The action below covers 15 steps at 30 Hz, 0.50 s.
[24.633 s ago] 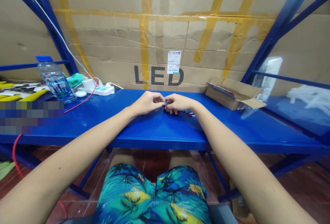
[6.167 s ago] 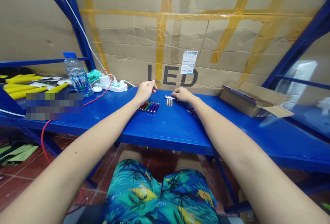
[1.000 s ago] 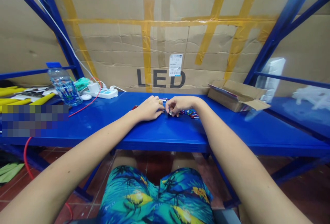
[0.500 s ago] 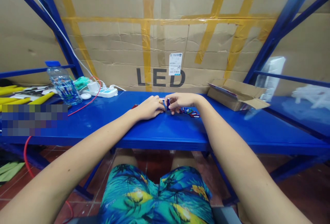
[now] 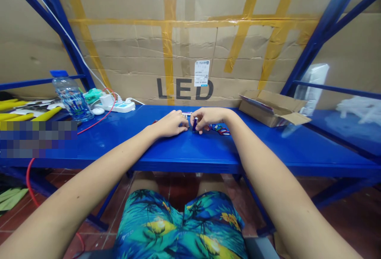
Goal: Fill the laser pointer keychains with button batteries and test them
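On the blue table, my right hand (image 5: 201, 119) pinches a small dark blue cylinder (image 5: 195, 124) and holds it nearly upright close to the tabletop. My left hand (image 5: 174, 124) rests just to the left, its fingers curled down; whatever may be under them is hidden. Between and behind both hands lies a shiny, silvery-pink piece (image 5: 187, 114), partly covered. Several coloured carabiners (image 5: 220, 129), red, green and blue among them, lie right of my right hand. A bit of something red (image 5: 154, 122) shows behind my left wrist.
An opened cardboard box (image 5: 269, 110) stands at the right rear of the table (image 5: 190, 153). Toward the left are a water bottle (image 5: 73, 98), a power strip (image 5: 120, 106) and a red cable (image 5: 99, 116). A large taped carton (image 5: 133, 60) forms the back wall, between blue frame posts.
The blue cylinder in my right hand has lowered slightly and tilted. A small gap has opened between my hands, with my left hand shifted a little leftward.
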Available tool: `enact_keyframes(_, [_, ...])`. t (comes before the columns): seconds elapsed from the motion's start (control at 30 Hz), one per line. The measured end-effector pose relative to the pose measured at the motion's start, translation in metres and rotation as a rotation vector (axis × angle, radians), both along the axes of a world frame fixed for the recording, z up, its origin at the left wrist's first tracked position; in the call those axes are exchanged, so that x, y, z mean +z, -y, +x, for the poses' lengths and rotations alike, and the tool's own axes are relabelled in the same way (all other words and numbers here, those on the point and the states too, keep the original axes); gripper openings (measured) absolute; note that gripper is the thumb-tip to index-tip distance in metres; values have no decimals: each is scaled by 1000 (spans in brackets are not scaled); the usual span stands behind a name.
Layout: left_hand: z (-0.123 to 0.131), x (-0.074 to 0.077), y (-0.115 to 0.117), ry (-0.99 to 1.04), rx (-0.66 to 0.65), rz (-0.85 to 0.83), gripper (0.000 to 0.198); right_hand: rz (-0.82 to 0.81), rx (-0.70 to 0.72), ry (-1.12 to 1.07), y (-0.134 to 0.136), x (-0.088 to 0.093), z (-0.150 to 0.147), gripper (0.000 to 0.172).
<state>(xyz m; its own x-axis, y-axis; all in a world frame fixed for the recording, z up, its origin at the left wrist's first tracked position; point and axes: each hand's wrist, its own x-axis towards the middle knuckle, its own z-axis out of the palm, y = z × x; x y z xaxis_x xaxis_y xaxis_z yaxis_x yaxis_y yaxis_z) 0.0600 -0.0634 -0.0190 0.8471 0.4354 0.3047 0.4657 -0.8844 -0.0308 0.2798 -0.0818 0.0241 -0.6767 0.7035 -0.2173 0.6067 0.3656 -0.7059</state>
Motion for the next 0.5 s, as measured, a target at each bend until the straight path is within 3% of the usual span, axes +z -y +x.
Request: enact_keyframes(0.5, [-5, 13, 5, -10, 91, -316, 20, 7, 69, 86, -5, -8, -5, 26])
